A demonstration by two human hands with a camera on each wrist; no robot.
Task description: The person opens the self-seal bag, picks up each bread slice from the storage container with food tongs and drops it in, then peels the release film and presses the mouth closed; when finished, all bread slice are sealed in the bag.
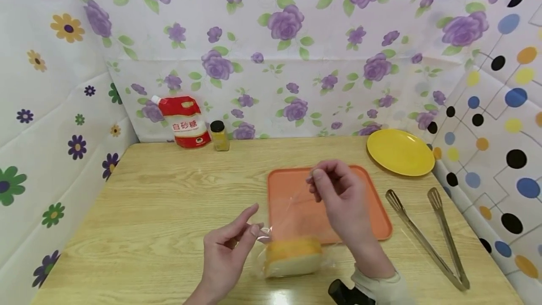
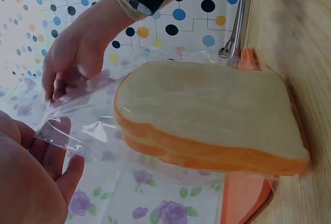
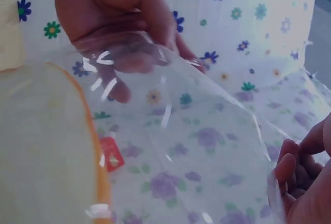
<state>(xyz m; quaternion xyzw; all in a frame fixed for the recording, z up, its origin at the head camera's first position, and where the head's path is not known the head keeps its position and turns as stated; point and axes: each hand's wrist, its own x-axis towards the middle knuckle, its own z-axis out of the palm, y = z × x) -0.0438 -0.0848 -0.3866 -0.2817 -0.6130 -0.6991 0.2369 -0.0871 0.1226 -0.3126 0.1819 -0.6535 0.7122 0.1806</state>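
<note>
A block of sliced bread (image 1: 292, 259) with an orange-brown crust lies inside a clear plastic bag (image 2: 95, 131), close over the table's near side. My left hand (image 1: 226, 251) pinches one side of the bag's mouth between thumb and fingers. Higher and to the right, my right hand (image 1: 345, 201) pinches the opposite edge, and the film stretches taut between the two. In the right wrist view, the left hand (image 3: 119, 12) shows partly through the clear film, beyond the bread (image 3: 46, 146). The bag's mouth section holds no bread.
Behind the bag lies an orange tray (image 1: 292, 201). Metal tongs (image 1: 440, 239) rest spread at right, below a yellow plate (image 1: 400, 152). A red-and-white sugar pouch (image 1: 186, 124) and a small black-capped jar (image 1: 219, 136) stand at the back left against the flowered cloth (image 1: 254, 84).
</note>
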